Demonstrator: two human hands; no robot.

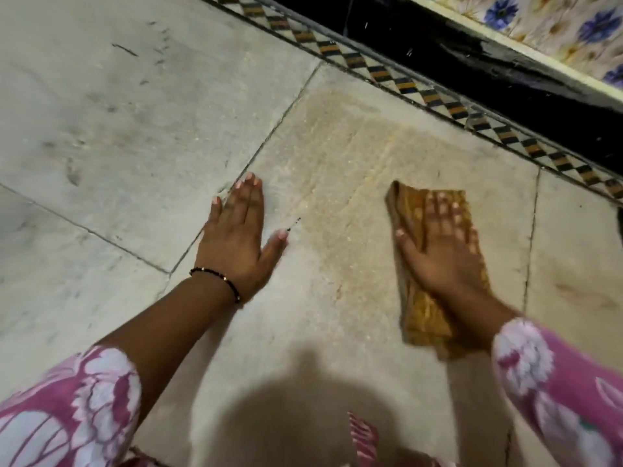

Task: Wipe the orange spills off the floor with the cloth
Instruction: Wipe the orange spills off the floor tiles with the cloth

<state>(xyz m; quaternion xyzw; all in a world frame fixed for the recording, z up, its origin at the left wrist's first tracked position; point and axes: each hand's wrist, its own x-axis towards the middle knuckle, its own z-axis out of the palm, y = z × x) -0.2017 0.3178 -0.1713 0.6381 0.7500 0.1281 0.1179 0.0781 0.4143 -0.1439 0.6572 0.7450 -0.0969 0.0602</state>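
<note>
Two flat hands press the pale stone-tile floor (135,129): right hand (445,251) on a folded orange-stained cloth (421,315), left hand (236,237) bare beside it, faint orange smear (337,170) between.

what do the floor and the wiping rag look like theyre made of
Floor: looks like stone or marble slabs, matte, pale grey with faint veining and dark grout lines. Cloth: soft woven fabric, mustard-orange and folded flat under the right hand; the blur hides its weave.

The pale grey stone-tiled floor (118,136) carries a faint orange smear (340,156). Flat on it lie a folded orange-brown cloth (424,308) under the right hand (445,254), and the left hand (236,234).
</note>
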